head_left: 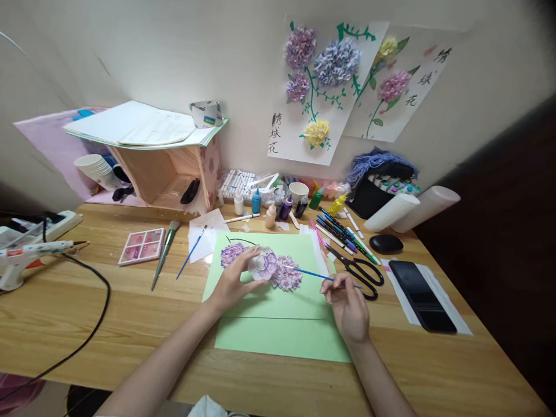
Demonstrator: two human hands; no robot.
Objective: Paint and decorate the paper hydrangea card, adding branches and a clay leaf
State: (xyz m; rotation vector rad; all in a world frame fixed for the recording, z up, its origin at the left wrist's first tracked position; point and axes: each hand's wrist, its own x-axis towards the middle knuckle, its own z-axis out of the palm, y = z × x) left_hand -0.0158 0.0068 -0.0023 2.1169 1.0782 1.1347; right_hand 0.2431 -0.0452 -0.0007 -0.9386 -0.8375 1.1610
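My left hand (238,277) grips a small white palette (262,263) with rounded wells and purple paint in it, tilted toward me. In my right hand (347,304) is a thin blue paintbrush (313,273), its tip pointing left near the palette's right side. Whether the tip touches anything I cannot tell. Below the hands lies light green paper (278,339). Two purple paper flower clusters sit on it: one cluster (287,278) right of the palette, another (232,253) partly behind my left hand. A dark curved line runs along the sheet's top left.
Black scissors (358,269), a phone (419,295) and a mouse (386,244) lie to the right. Paint bottles (256,201) and several pens (339,229) stand or lie behind the paper. Left are a glue gun (26,258) with its cable, a pink palette box (142,246) and a green-handled brush (165,255).
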